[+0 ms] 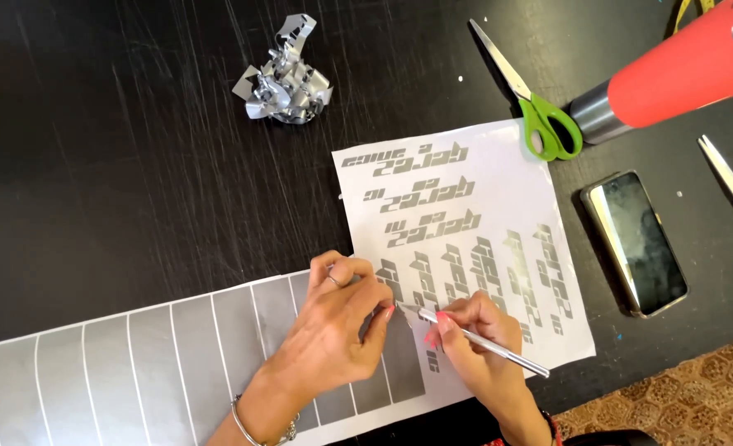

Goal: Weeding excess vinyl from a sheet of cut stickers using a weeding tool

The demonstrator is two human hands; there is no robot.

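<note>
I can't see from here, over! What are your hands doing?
Right hand grips thin silver craft knife. Left hand presses white sheet of silver cut-out shapes. Crumpled silver scraps lie apart.

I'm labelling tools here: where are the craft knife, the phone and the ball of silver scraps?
craft knife (484, 343), head view, mid handle.
phone (636, 243), head view, middle of the screen.
ball of silver scraps (286, 83), head view, centre of the wad.

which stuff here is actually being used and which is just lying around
In use: right hand, thin silver craft knife, left hand, white sheet of grey cut shapes.
Lying about: green-handled scissors, black phone, crumpled silver scraps, red-and-grey cylinder.
</note>
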